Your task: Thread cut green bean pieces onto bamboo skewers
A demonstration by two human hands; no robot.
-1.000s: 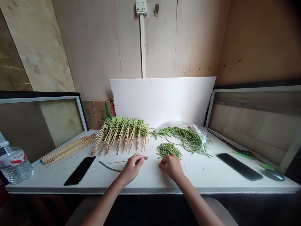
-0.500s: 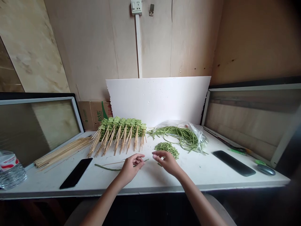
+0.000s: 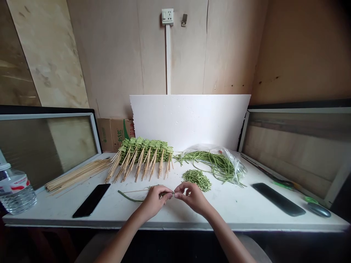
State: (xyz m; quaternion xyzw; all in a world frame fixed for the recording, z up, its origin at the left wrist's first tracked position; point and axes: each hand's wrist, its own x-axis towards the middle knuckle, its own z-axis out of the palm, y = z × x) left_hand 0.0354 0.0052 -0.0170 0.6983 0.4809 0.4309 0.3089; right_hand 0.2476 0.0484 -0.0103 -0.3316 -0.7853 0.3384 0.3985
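Note:
My left hand (image 3: pixel 157 199) is closed around a long green bean (image 3: pixel 128 197), whose tail curves out to the left over the table. My right hand (image 3: pixel 192 196) meets it with thumb and fingertips pinched at the bean's other end, which is mostly hidden between the fingers. A thin bamboo skewer (image 3: pixel 135 191) runs behind my left hand; I cannot tell whether the hand touches it. Bits of green show just past the left knuckles. Beyond my right hand lies a heap of short cut bean pieces (image 3: pixel 197 179).
Stacked skewers threaded with bean pieces (image 3: pixel 146 148) stand at the back. Bare skewers (image 3: pixel 79 175), a black phone (image 3: pixel 91 200) and a water bottle (image 3: pixel 17 190) lie left. Long beans in a plastic bag (image 3: pixel 216 162), a dark phone (image 3: pixel 278 199) and a mouse (image 3: pixel 318 209) are right.
My right hand has come in to the left hand, its fingertips closing on the bean's end that stuck out before. The view has shifted slightly.

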